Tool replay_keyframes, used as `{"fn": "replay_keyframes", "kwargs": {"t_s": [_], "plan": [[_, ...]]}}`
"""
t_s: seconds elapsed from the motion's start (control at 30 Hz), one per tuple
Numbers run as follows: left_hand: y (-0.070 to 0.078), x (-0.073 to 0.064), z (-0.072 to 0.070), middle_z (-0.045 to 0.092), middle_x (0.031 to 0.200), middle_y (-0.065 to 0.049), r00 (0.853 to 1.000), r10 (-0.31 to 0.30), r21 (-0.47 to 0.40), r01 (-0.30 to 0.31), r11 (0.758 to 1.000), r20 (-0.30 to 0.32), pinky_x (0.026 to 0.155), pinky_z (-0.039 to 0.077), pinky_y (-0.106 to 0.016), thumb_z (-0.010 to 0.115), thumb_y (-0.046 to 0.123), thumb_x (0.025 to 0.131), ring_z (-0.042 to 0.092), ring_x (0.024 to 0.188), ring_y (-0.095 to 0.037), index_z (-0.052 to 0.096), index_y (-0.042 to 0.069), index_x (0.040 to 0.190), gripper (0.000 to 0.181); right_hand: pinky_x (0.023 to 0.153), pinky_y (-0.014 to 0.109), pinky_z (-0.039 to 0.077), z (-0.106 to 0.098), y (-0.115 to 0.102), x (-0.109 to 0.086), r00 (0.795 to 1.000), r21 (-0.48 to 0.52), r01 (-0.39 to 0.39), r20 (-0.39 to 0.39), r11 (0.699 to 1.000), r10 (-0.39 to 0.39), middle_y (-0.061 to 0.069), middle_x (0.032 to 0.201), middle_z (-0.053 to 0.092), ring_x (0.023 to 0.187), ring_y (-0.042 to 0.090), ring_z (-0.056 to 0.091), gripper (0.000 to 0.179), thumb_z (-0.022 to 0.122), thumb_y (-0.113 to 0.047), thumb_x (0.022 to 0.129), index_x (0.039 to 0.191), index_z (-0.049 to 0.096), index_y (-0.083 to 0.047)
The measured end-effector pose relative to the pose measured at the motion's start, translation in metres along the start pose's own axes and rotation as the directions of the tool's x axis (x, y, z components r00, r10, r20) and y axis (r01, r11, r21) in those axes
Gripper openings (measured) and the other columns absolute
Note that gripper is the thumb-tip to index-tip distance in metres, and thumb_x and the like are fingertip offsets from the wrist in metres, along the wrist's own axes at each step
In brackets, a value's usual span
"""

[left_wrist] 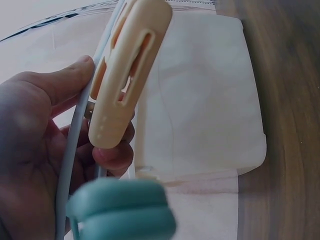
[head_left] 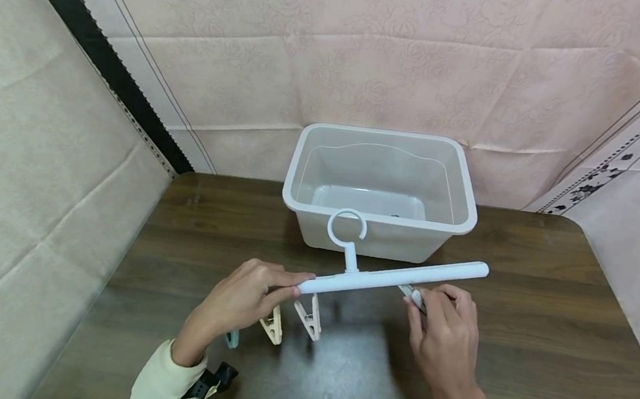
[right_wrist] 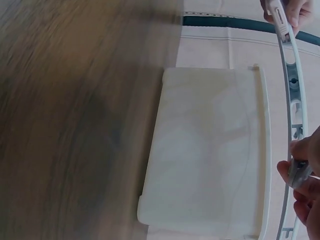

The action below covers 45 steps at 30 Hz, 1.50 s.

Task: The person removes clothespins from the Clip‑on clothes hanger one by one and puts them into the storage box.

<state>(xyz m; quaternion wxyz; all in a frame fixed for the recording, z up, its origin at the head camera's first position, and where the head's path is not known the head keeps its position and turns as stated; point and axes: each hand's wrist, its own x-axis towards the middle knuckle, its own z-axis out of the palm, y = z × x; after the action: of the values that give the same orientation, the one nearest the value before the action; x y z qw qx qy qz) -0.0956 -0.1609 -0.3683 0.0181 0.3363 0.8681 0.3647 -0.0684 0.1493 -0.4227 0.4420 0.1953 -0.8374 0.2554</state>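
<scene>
A pale blue plastic hanger with an open round hook is held up above the table, its right end tilted higher. My left hand grips its left part between thumb and fingers. Beneath the bar near that hand hang a whitish clothespin, a cream one and a teal one, the last partly hidden by the wrist. My right hand pinches a grey clothespin at the underside of the bar's right half. In the right wrist view, the bar's hollow underside shows slots and fittings.
A light grey plastic tub stands at the back of the dark wooden table, just behind the hanger's hook. Pale patterned cloth hangs behind the table, with more cloth at both sides. The left wrist wears a black strap.
</scene>
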Motion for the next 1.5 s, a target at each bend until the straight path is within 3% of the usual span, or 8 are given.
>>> {"fn": "replay_keyframes", "kwargs": {"t_s": [0.23,0.37,0.73,1.03,1.5], "plan": [[-0.001,0.000,0.000,0.074,0.103,-0.005,1.000,-0.013,0.003,0.012,1.000,0.026,0.045,0.034,-0.020,0.069,0.009,0.095,0.035,0.053,0.001,0.071,0.007,0.126,0.031,0.072,0.052,0.046,0.004,-0.001,0.001,0.994,-0.062,0.068,-0.083,0.996,-0.073,0.016,0.071,0.063,0.080,0.043,0.058,0.032,0.058,-0.020,0.102,0.086,0.066,0.006],[-0.001,0.000,0.001,0.073,0.106,-0.004,1.000,-0.019,0.018,0.019,1.000,0.025,0.046,0.036,-0.021,0.068,0.011,0.096,0.037,0.054,0.000,0.070,0.007,0.126,0.031,0.068,0.052,0.046,0.005,-0.001,0.002,0.993,-0.059,0.078,-0.085,0.995,-0.082,0.016,0.073,0.065,0.081,0.042,0.059,0.028,0.057,-0.016,0.099,0.088,0.069,0.007],[0.000,0.000,0.001,0.073,0.102,-0.005,1.000,-0.005,0.008,0.005,1.000,0.005,0.049,0.039,-0.021,0.069,0.010,0.095,0.050,0.063,-0.003,0.071,0.007,0.126,0.031,0.068,0.052,0.044,0.005,0.003,-0.001,0.998,-0.016,0.030,-0.051,0.999,-0.031,0.015,0.077,0.067,0.083,0.042,0.059,0.026,0.061,-0.018,0.094,0.093,0.071,0.006],[0.000,0.000,0.001,0.072,0.095,-0.002,1.000,0.002,-0.014,-0.003,1.000,-0.031,0.048,0.039,-0.021,0.070,0.009,0.095,0.046,0.060,-0.003,0.071,0.008,0.126,0.032,0.070,0.052,0.042,-0.001,0.002,-0.003,0.996,-0.003,0.000,-0.090,1.000,-0.001,0.014,0.078,0.070,0.080,0.040,0.060,0.037,0.063,-0.031,0.100,0.093,0.071,0.005],[-0.002,0.000,0.001,0.073,0.102,-0.004,0.999,-0.004,-0.026,0.003,1.000,-0.047,0.049,0.042,-0.022,0.070,0.009,0.095,0.050,0.063,-0.005,0.071,0.007,0.125,0.031,0.070,0.052,0.043,-0.008,0.004,-0.008,0.995,0.006,0.004,-0.099,1.000,-0.003,0.013,0.077,0.068,0.080,0.041,0.062,0.033,0.062,-0.026,0.097,0.086,0.069,0.005]]}}
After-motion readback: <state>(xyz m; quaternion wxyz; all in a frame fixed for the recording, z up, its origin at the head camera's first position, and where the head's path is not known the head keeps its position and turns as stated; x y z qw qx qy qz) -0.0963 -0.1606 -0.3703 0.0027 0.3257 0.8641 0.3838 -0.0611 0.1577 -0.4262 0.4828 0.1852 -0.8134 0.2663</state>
